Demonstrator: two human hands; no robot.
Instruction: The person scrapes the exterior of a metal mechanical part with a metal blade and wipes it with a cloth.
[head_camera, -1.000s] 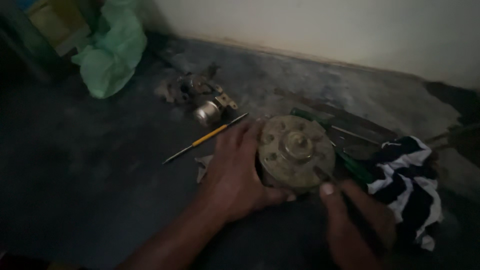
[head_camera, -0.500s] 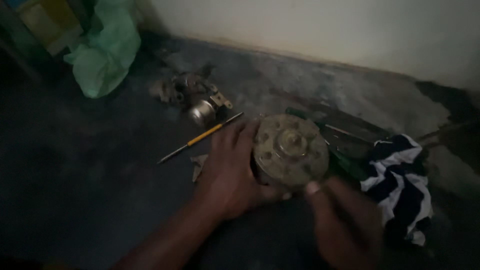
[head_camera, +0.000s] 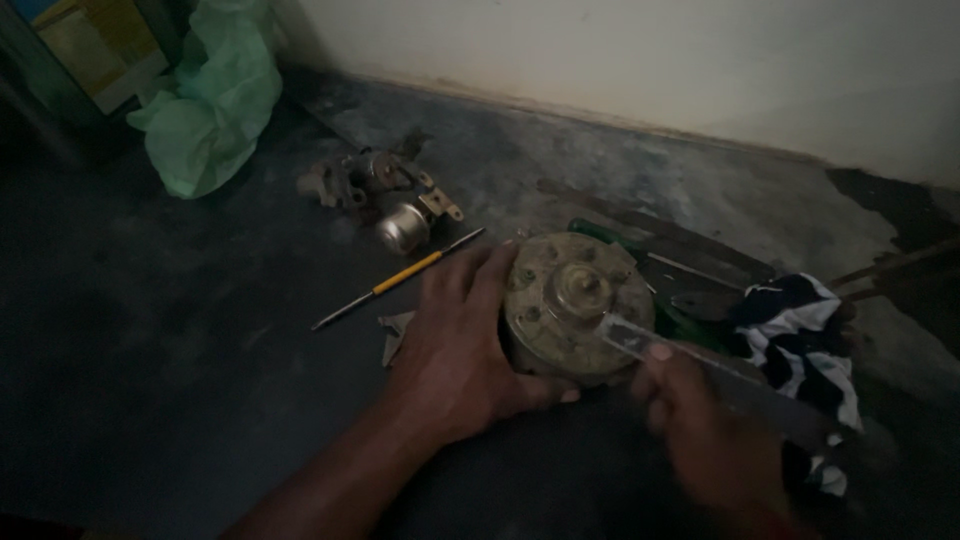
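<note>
A round, dirty metal motor housing (head_camera: 575, 300) with a hub at its centre lies on the dark floor. My left hand (head_camera: 455, 345) wraps around its left side and holds it steady. My right hand (head_camera: 705, 435), blurred, grips a flat metal blade-like tool (head_camera: 700, 362) whose tip rests on the housing's right rim.
A yellow-handled screwdriver (head_camera: 400, 277) lies left of the housing. Behind it sit a small metal assembly with a cylindrical part (head_camera: 385, 200) and a green plastic bag (head_camera: 215, 105). A striped dark and white cloth (head_camera: 800, 345) and green-handled tools (head_camera: 620, 240) lie to the right, near the wall.
My right hand has picked up the flat tool and brought its tip onto the housing's rim. My left hand stays on the housing.
</note>
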